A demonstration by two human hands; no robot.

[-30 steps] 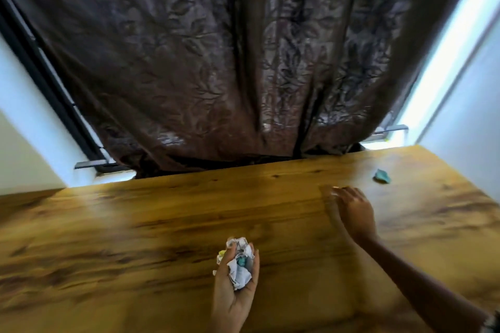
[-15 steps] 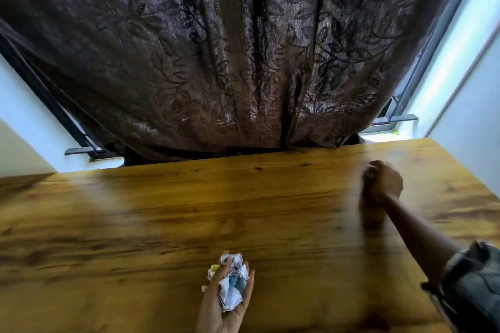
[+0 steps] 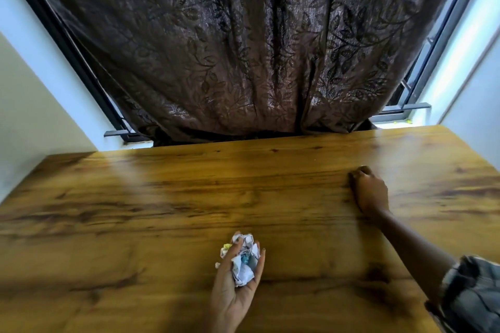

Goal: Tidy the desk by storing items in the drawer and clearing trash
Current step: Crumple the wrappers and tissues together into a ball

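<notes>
Left hand [image 3: 235, 284] at 6 o'clock, palm up, fingers loosely curled round crumpled paper wad [image 3: 243, 259]. Right hand [image 3: 369, 192] at 3 o'clock on desk [image 3: 135, 211], fingers curled; contents cannot tell.

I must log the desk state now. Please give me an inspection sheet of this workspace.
Surface: wooden desk, glossy, no loose item seen on it.
Job's things: crumpled paper wad, cupped in the left hand.
Clutter: nothing seen.
Grips: left hand curled round the wad; right hand fisted on the desk, contents hidden.
Cables: nothing seen.
Surroundings: dark leaf-pattern curtain behind the desk, window frame, pale walls.
</notes>
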